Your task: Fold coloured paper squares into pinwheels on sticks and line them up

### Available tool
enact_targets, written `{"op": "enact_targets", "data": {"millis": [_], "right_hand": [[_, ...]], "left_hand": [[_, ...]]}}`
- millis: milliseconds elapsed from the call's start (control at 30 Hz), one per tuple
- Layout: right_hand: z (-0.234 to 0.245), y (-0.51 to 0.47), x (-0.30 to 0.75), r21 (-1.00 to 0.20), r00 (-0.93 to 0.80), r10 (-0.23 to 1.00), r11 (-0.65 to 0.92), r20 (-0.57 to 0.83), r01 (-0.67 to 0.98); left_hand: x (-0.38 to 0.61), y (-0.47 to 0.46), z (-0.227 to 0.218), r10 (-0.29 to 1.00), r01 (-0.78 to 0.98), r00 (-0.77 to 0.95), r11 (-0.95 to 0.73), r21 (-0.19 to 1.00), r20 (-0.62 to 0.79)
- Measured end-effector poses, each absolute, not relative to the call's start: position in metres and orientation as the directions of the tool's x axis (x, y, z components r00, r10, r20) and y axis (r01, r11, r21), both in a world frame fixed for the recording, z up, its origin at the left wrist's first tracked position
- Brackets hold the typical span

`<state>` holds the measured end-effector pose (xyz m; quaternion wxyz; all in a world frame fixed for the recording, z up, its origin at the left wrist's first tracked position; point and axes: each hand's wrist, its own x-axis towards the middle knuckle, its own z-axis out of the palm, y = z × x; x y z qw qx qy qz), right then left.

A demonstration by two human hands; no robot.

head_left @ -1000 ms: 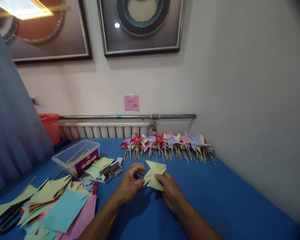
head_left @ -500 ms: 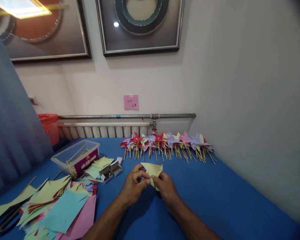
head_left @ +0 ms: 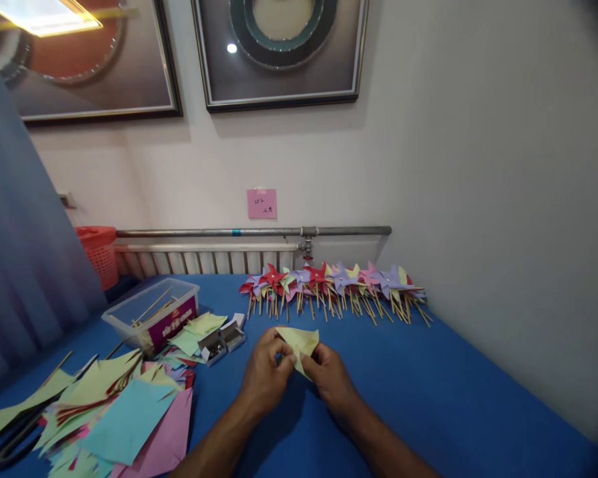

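Note:
Between my hands, above the blue table, is a pale yellow sheet of paper point(head_left: 301, 342) with its lower part bent or folded. My left hand point(head_left: 269, 362) pinches the sheet's left side between thumb and fingers. My right hand point(head_left: 327, 373) grips its right side, the thumb lying on the front. Fingers behind the paper are hidden. Beyond my hands lies a row of paper pinwheels point(head_left: 343, 279) on thin sticks, in red, purple, pink and yellow. Small open boxes point(head_left: 222, 342) with metal bits inside sit to the left of my left hand.
Stacked coloured paper point(head_left: 129, 418) covers the left front of the blue table point(head_left: 428, 398), with black-handled scissors point(head_left: 17, 431) beside it. A clear plastic box point(head_left: 152, 312) holds thin sticks. Behind the table are a radiator point(head_left: 204, 259) and a red basket point(head_left: 99, 255).
The yellow paper has shifted slightly left and turned a little in my hands. My left fingers have moved slightly left along with it. Both hands keep their hold.

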<state>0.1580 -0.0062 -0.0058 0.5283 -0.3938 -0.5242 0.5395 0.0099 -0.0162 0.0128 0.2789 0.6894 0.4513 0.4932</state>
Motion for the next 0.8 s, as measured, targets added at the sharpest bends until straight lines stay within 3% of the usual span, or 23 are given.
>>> {"op": "enact_targets", "data": {"millis": [467,800], "right_hand": [[-0.008,-0.005,0.161,-0.985,-0.231,0.969,0.055,0.092,-0.163],[-0.016,0.0,0.16,-0.995,-0.086,0.993,0.077,0.083,-0.065]], "left_hand": [[0.005,-0.011,0.008,0.906,0.542,0.106,-0.398,0.74,0.409],[0.007,-0.012,0.004,0.883,0.591,0.057,-0.406,0.697,0.466]]}}
